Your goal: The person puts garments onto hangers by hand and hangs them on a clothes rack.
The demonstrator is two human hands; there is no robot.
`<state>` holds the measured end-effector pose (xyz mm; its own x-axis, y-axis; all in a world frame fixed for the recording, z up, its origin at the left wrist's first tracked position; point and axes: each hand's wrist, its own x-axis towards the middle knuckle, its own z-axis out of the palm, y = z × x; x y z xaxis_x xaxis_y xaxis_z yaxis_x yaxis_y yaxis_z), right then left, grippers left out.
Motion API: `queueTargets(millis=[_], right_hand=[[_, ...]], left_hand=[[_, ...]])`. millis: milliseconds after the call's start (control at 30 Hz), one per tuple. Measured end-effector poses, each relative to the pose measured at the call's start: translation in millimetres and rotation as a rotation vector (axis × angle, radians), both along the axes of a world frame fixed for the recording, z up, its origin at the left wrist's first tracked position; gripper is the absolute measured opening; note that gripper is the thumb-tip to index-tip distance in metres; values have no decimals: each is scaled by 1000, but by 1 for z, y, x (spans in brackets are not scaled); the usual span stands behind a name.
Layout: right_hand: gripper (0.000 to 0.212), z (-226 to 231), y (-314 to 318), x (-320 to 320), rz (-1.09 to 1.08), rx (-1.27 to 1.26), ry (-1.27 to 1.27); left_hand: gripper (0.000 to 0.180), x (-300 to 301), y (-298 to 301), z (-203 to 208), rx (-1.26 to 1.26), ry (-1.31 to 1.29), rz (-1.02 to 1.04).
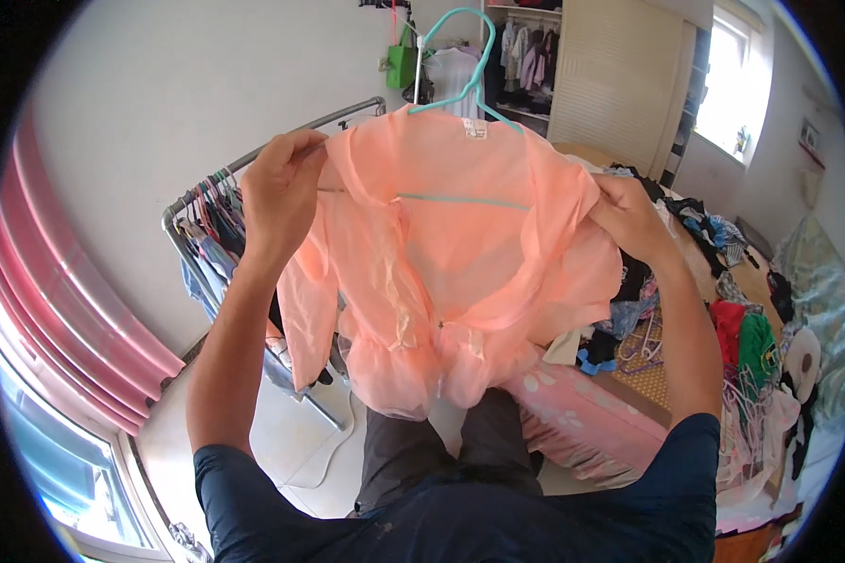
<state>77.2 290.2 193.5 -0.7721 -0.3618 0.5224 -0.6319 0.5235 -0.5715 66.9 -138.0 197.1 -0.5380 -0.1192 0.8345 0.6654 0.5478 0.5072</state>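
Note:
A sheer peach blouse (469,253) with ruffled lower edges hangs spread out in front of me, its front facing me and its neckline wide. Inside it sits a turquoise hanger (483,75); the hook rises above the collar, and the lower bar shows through the thin cloth. My left hand (286,188) pinches the blouse at its left shoulder, fingers closed on the fabric. At the opposite shoulder my right hand (632,214) grips the cloth between thumb and fingers. One long sleeve (308,324) dangles below my left hand.
Behind the blouse on the left stands a grey metal rack (253,155) with clothes on hangers. To the right, a bed with a pink patterned cover (582,413) bears piled clothes (714,230) and loose hangers (742,422). Pink curtains (66,281) hang at the far left.

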Motion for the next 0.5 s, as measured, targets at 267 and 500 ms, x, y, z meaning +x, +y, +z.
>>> queueTargets(millis=[267,500], right_hand=[[27,12,-16,-3,-319,-58,386],[31,45,-31,-6,-448,-28,488]], left_hand=[[23,0,-6,-7,-116,451,183],[27,-9,19,-88,-240,-85,24]])
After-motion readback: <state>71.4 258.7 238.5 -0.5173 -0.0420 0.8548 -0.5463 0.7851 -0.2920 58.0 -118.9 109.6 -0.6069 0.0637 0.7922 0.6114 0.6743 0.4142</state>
